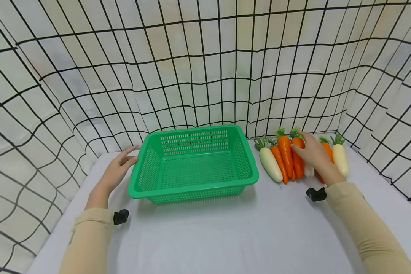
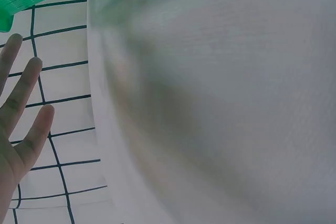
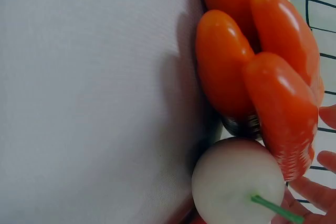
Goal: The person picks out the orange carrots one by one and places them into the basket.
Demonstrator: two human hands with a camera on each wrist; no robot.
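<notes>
A green plastic basket (image 1: 195,190) with slotted walls stands on the table, showing nothing inside. My left hand (image 1: 118,169) is beside its left rim, fingers extended and apart, fingertips close to the rim; the left wrist view shows the spread fingers (image 2: 23,95). At the right lies a group of carrots (image 1: 285,156) and white radishes (image 1: 270,164) with green tops. Over a carrot (image 1: 298,163) in this group reaches my right hand (image 1: 313,150), thumb and fingertips at its upper part, the fingers loosely spread. A white radish (image 3: 236,182) lies under that hand.
Black wire grid panels (image 1: 191,68) backed by white cloth enclose the table at the back and sides. Another white radish (image 1: 340,160) lies at the right end of the group. White cloth (image 1: 209,239) covers the table.
</notes>
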